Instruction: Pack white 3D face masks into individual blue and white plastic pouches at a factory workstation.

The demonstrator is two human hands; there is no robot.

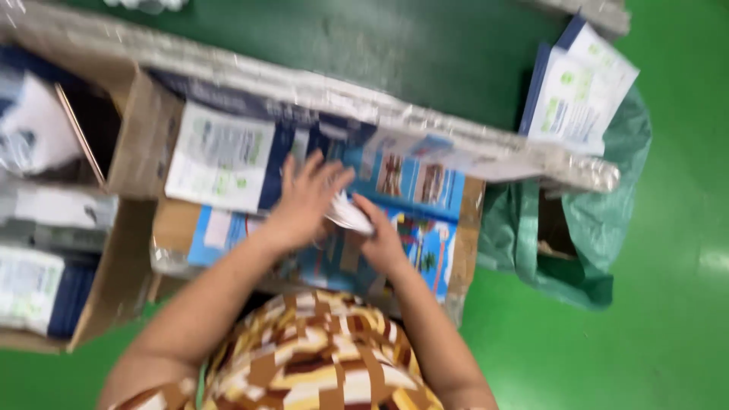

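From the head view, the left hand (304, 199) lay spread flat on blue printed sheets (410, 182) in a cardboard box (137, 133). The right hand (377, 241) pinched a small white sheet (348, 212) just above them. The step looked like sorting sheets; the next move would call for a steady pinch.

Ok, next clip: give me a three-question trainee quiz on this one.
1. True or false: the left hand rests on the green bag.
2. What do both hands grip together? A) a scissors B) a crumpled whitish wrapper C) a bottle
3. What colour is the floor?

Key: 1 false, it is over the blue printed packs in the cardboard box, near the right hand. 2 B. 3 green.
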